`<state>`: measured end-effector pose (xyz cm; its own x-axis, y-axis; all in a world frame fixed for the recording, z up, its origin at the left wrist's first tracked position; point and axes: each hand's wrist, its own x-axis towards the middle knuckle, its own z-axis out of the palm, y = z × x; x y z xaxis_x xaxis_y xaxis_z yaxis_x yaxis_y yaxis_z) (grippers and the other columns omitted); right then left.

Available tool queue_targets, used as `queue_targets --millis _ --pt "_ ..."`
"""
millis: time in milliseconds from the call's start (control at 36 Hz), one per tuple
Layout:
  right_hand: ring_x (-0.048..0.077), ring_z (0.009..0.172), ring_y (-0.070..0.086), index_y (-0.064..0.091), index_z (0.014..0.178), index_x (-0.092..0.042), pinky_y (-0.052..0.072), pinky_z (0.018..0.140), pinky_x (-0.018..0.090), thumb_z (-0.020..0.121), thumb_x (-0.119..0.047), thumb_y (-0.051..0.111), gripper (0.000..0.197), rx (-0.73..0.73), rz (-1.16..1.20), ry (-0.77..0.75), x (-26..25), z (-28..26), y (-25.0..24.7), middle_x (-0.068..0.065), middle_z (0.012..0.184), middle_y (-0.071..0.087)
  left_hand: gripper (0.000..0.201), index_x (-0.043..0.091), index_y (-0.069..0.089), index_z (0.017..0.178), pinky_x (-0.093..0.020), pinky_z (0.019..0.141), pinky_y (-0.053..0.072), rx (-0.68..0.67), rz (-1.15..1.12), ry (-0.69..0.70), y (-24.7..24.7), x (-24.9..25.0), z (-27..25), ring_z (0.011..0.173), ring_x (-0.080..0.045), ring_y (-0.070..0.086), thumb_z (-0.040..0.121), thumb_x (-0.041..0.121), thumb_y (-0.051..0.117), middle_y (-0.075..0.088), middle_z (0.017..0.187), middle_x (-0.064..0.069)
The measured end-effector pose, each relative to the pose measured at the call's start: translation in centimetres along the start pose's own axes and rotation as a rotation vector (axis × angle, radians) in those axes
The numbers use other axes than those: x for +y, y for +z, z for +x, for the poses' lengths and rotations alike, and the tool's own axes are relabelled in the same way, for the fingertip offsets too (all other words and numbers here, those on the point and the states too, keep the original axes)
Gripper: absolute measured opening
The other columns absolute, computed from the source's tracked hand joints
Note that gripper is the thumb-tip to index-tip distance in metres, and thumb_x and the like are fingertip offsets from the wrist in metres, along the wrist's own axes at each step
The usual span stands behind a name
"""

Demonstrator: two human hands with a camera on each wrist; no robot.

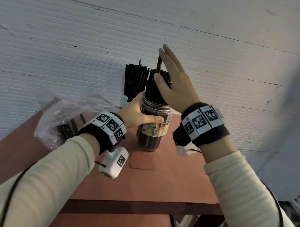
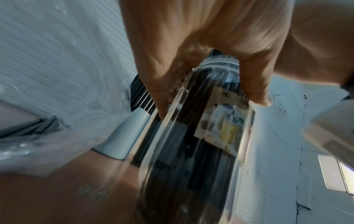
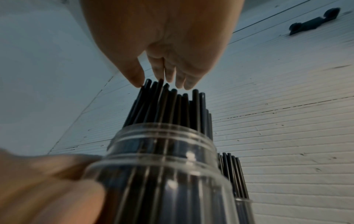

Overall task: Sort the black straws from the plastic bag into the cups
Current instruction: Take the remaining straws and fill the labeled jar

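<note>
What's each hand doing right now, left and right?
Left hand: grips the clear cup of black straws.
Right hand: open, fingers straight, against the straw tops; gripping nothing.

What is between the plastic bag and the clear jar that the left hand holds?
In the head view, only the left hand and its wrist band lie between the plastic bag and the clear jar; the hand grips the jar.

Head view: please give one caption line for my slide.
Left hand holds jar of straws; open right hand against them.
</note>
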<state>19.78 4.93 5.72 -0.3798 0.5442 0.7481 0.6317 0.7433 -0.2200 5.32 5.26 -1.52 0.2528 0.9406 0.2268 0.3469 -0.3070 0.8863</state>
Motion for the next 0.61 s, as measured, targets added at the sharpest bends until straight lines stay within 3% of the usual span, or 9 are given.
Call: queue_targets --millis 56,111,194,250,333,389,444,500,611 --pt "0.017 0.140 0.032 0.037 0.145 -0.003 0.019 0.109 0.005 0.099 -0.018 0.046 0.049 -0.022 0.000 0.006 0.1 0.7 -0.2 0.009 0.153 0.033 0.091 0.020 0.030 0.145 -0.025 0.095 0.039 0.035 -0.008 -0.007 0.1 -0.2 -0.1 0.115 -0.007 0.051 0.072 0.026 0.085 0.054 0.122 0.012" --pt "0.016 0.120 0.051 0.054 0.129 -0.003 0.037 0.102 0.018 0.098 -0.018 0.047 0.035 -0.002 -0.015 0.000 0.2 0.9 -0.4 0.009 0.132 0.053 0.096 0.019 0.033 0.143 -0.030 0.101 0.042 0.062 -0.020 -0.020 0.2 -0.6 -0.2 0.120 -0.010 0.052 0.066 0.035 0.088 0.055 0.129 0.008" --pt "0.011 0.102 0.057 0.065 0.112 -0.007 0.040 0.089 0.016 0.098 -0.019 0.048 0.025 -0.035 -0.021 -0.002 0.1 -0.1 -0.2 0.003 0.112 0.063 0.106 0.023 0.037 0.140 -0.040 0.106 0.044 0.084 -0.044 -0.039 0.5 -1.1 -0.5 0.122 -0.013 0.054 0.052 0.054 0.087 0.058 0.129 0.006" --pt "0.010 0.103 0.056 0.065 0.115 -0.009 0.038 0.088 0.013 0.098 -0.021 0.049 0.026 -0.061 -0.026 0.016 0.0 -1.1 0.2 0.002 0.112 0.063 0.109 0.025 0.038 0.139 -0.041 0.106 0.045 0.086 -0.057 -0.036 0.5 -1.2 -0.5 0.120 -0.012 0.055 0.048 0.059 0.085 0.059 0.128 0.007" --pt "0.013 0.119 0.052 0.054 0.133 -0.011 0.039 0.101 0.020 0.098 -0.022 0.048 0.037 -0.053 -0.023 0.018 -0.4 -2.1 0.2 0.002 0.131 0.056 0.116 0.025 0.040 0.138 -0.042 0.106 0.044 0.087 -0.069 -0.021 0.5 -1.4 -0.4 0.121 -0.011 0.055 0.041 0.069 0.085 0.060 0.128 0.008" --pt "0.013 0.134 0.040 0.042 0.144 -0.012 0.027 0.110 0.016 0.099 -0.022 0.046 0.046 -0.050 -0.046 -0.014 -0.7 -2.4 0.2 0.002 0.147 0.043 0.119 0.026 0.040 0.138 -0.042 0.106 0.044 0.085 -0.069 -0.016 0.5 -1.6 -0.4 0.121 -0.011 0.055 0.038 0.073 0.083 0.060 0.128 0.009" --pt "0.013 0.142 0.029 0.037 0.147 -0.012 0.014 0.111 0.010 0.101 -0.022 0.044 0.048 -0.074 -0.098 -0.033 -0.9 -2.5 0.6 0.001 0.153 0.035 0.119 0.026 0.039 0.139 -0.042 0.106 0.044 0.077 -0.065 -0.015 0.6 -1.7 -0.4 0.121 -0.010 0.055 0.039 0.074 0.082 0.060 0.128 0.009" --pt "0.016 0.143 0.029 0.041 0.145 -0.012 0.015 0.111 0.015 0.101 -0.022 0.043 0.045 -0.098 -0.150 -0.030 -0.9 -2.7 1.2 0.003 0.150 0.040 0.114 0.025 0.038 0.140 -0.042 0.106 0.044 0.066 -0.078 -0.011 0.7 -1.7 -0.6 0.120 -0.009 0.056 0.045 0.068 0.083 0.060 0.128 0.008" --pt "0.018 0.134 0.042 0.053 0.136 -0.009 0.023 0.108 0.018 0.098 -0.020 0.045 0.040 -0.044 -0.178 -0.044 -0.6 -3.0 2.0 0.004 0.141 0.051 0.093 0.020 0.032 0.145 -0.033 0.104 0.043 0.052 -0.057 -0.013 0.8 -1.2 -0.7 0.116 -0.006 0.054 0.070 0.039 0.083 0.057 0.126 0.009"
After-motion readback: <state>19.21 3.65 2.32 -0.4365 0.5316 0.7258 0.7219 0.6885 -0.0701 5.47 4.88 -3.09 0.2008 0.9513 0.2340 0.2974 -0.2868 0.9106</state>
